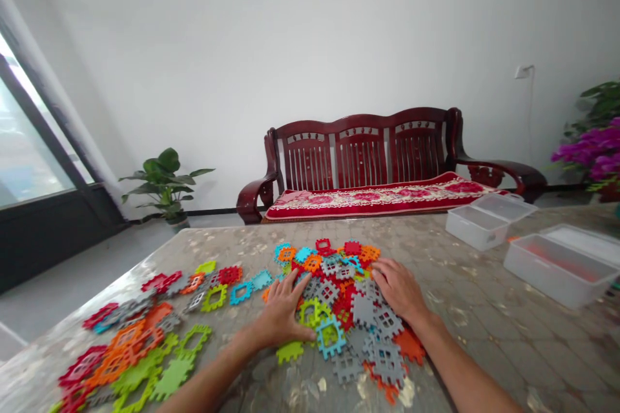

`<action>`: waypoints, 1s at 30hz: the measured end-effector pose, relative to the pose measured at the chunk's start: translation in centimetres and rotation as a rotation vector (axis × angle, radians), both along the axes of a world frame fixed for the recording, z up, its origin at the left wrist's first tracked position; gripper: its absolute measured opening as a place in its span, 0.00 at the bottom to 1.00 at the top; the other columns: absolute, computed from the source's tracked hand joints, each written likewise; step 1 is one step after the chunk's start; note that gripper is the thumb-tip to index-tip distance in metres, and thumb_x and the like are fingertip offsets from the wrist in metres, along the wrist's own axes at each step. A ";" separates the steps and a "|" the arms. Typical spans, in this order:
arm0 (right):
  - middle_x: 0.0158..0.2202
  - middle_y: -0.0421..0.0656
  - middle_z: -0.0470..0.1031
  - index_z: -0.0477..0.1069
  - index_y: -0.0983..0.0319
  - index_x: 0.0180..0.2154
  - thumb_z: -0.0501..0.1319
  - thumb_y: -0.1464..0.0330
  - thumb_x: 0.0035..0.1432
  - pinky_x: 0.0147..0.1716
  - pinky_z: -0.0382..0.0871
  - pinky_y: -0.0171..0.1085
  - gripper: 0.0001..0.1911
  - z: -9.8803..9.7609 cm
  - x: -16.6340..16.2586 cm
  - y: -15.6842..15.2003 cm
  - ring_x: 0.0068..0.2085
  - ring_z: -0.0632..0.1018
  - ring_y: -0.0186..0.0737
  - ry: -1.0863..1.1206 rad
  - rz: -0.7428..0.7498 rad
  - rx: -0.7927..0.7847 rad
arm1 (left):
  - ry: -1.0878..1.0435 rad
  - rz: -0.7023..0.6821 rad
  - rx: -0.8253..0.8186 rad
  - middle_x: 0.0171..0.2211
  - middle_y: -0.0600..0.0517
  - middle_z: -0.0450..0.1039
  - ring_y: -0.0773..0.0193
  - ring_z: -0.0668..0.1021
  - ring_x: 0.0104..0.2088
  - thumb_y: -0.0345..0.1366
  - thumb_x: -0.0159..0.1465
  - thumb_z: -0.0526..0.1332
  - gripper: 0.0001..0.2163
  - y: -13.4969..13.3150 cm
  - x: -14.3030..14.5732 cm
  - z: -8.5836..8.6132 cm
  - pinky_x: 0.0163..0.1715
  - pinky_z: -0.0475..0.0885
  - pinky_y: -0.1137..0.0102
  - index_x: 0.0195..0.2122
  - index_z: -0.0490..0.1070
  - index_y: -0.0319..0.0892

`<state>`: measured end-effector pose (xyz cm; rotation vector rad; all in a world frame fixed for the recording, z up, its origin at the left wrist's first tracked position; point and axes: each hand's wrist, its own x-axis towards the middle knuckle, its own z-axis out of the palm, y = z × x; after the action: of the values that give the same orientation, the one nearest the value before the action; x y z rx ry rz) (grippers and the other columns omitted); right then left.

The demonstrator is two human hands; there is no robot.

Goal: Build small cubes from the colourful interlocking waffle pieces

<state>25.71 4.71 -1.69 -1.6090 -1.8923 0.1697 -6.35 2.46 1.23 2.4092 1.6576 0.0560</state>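
A heap of flat plastic interlocking tiles in grey, red, orange, green and blue lies mid-table between my hands. My left hand (283, 313) rests at the heap's left side, fingers spread, thumb close to a blue frame tile (330, 337). On the far right of the heap lies my right hand (398, 285), its fingers stretched over the edge of the tiles near a grey tile (363, 310). Neither hand visibly grips a tile. Just below my left hand is a green tile (289, 352). Farther left, more tiles are spread, among them a green frame tile (214, 297).
Two clear plastic boxes stand at the right of the table (484, 303): one box (477, 226) farther back, and a nearer box (547, 277) with something orange-red inside. Beyond the table are a dark red wooden bench (358, 148) and a potted plant (167, 184).
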 end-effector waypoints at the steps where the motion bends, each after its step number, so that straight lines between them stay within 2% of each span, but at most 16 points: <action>1: 0.54 0.48 0.76 0.77 0.60 0.47 0.48 0.61 0.66 0.58 0.62 0.44 0.21 -0.1 0.1 0.0 0.55 0.74 0.45 0.027 -0.002 -0.003 | -0.007 -0.005 0.010 0.72 0.37 0.45 0.37 0.49 0.71 0.66 0.42 0.69 0.59 0.0 0.8 0.0 0.67 0.42 0.42 0.72 0.46 0.51; 5: 0.50 0.50 0.78 0.78 0.61 0.45 0.45 0.57 0.66 0.58 0.63 0.44 0.26 -0.7 1.0 0.4 0.53 0.75 0.46 0.211 -0.046 0.004 | -0.040 -0.031 0.051 0.72 0.37 0.45 0.38 0.50 0.71 0.65 0.45 0.68 0.56 0.8 3.4 0.0 0.67 0.43 0.42 0.71 0.49 0.50; 10: 0.47 0.49 0.80 0.78 0.60 0.42 0.47 0.51 0.61 0.57 0.66 0.44 0.27 -0.9 2.0 0.6 0.51 0.77 0.47 0.387 -0.081 0.034 | -0.148 -0.096 0.086 0.72 0.40 0.49 0.40 0.53 0.70 0.62 0.50 0.68 0.49 1.8 6.0 -0.4 0.68 0.46 0.44 0.70 0.54 0.51; 14: 0.46 0.50 0.80 0.78 0.60 0.41 0.48 0.48 0.57 0.56 0.67 0.46 0.29 -1.1 2.7 0.8 0.51 0.77 0.49 0.519 -0.171 0.043 | -0.295 -0.098 0.143 0.71 0.43 0.52 0.48 0.55 0.70 0.55 0.59 0.64 0.39 2.1 6.0 -0.2 0.68 0.50 0.50 0.70 0.54 0.50; 17: 0.47 0.50 0.80 0.79 0.60 0.41 0.50 0.47 0.54 0.56 0.67 0.47 0.30 -1.3 3.1 1.0 0.52 0.76 0.51 0.599 -0.197 0.038 | -0.280 0.031 0.250 0.70 0.46 0.55 0.50 0.55 0.70 0.50 0.64 0.60 0.32 1.7 2.4 0.6 0.68 0.50 0.51 0.68 0.57 0.52; 20: 0.47 0.51 0.81 0.79 0.61 0.41 0.51 0.47 0.52 0.56 0.67 0.47 0.31 -1.4 3.4 1.3 0.52 0.76 0.53 0.618 -0.207 0.013 | -0.128 0.320 0.325 0.70 0.48 0.57 0.47 0.55 0.70 0.49 0.67 0.55 0.26 0.7 -4.3 1.5 0.67 0.50 0.49 0.67 0.60 0.55; 23: 0.47 0.51 0.81 0.80 0.61 0.39 0.51 0.47 0.51 0.56 0.67 0.47 0.30 -1.4 3.6 1.4 0.52 0.77 0.53 0.586 -0.197 -0.006 | 0.059 0.534 0.308 0.70 0.48 0.56 0.47 0.54 0.70 0.50 0.69 0.49 0.25 -0.1 -11.4 2.3 0.67 0.48 0.49 0.67 0.59 0.55; 25: 0.47 0.50 0.81 0.80 0.60 0.39 0.50 0.47 0.52 0.56 0.67 0.47 0.30 -1.4 3.6 1.5 0.52 0.77 0.53 0.551 -0.189 -0.017 | 0.130 0.614 0.223 0.71 0.46 0.53 0.46 0.52 0.71 0.52 0.69 0.45 0.28 -0.1 -14.9 2.6 0.66 0.49 0.47 0.69 0.54 0.54; 27: 0.46 0.49 0.81 0.80 0.59 0.38 0.49 0.48 0.53 0.55 0.67 0.47 0.30 -1.3 3.6 1.5 0.51 0.77 0.53 0.515 -0.187 -0.022 | 0.140 0.659 0.161 0.71 0.42 0.52 0.43 0.55 0.70 0.54 0.69 0.43 0.29 0.5 -16.9 2.6 0.63 0.53 0.44 0.70 0.52 0.53; 30: 0.45 0.48 0.82 0.81 0.58 0.36 0.49 0.48 0.53 0.54 0.68 0.46 0.29 -1.4 3.7 1.5 0.50 0.78 0.52 0.473 -0.187 -0.017 | 0.124 0.702 0.106 0.69 0.39 0.55 0.38 0.58 0.68 0.56 0.68 0.42 0.31 2.0 -17.3 2.2 0.59 0.58 0.39 0.69 0.55 0.53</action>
<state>29.36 6.24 -3.09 -1.5781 -1.3788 0.4440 -23.69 4.49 3.44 1.8006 2.5278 0.1078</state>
